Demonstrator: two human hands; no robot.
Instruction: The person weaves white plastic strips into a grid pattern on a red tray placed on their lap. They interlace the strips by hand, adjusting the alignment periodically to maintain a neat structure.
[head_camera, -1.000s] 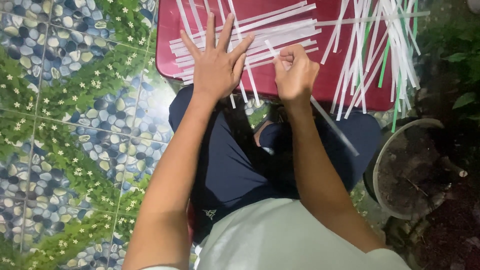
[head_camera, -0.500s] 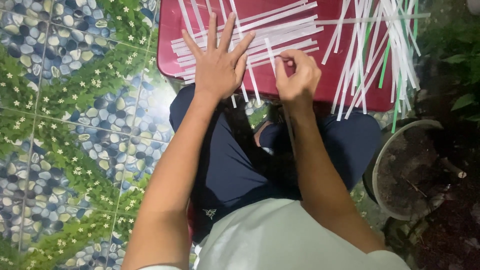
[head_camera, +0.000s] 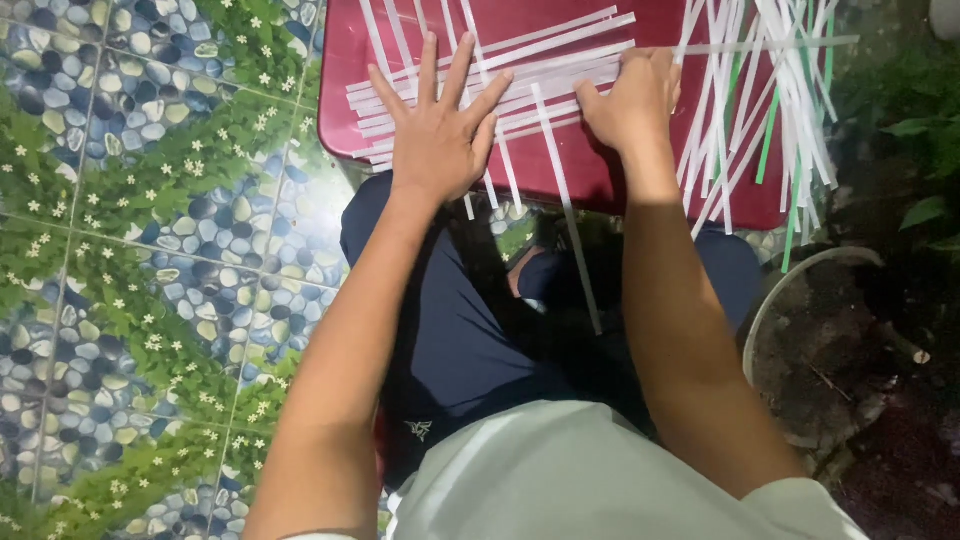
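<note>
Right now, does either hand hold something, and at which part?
Neither hand grips anything. The left hand lies flat, fingers spread, pressing the white strips onto the red stool. The right hand presses the same strips near their right ends.

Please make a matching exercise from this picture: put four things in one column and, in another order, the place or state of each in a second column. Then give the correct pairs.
Things:
1. left hand
2. right hand
3. loose pile of white and green strips
4. round pot of soil

Places or states:
A. on the ground, lower right
B. fingers spread, flat on the laid strips
C. right end of the red stool
D. fingers curled on the strips' right ends

Pairs: 1-B, 2-D, 3-C, 4-A
</note>
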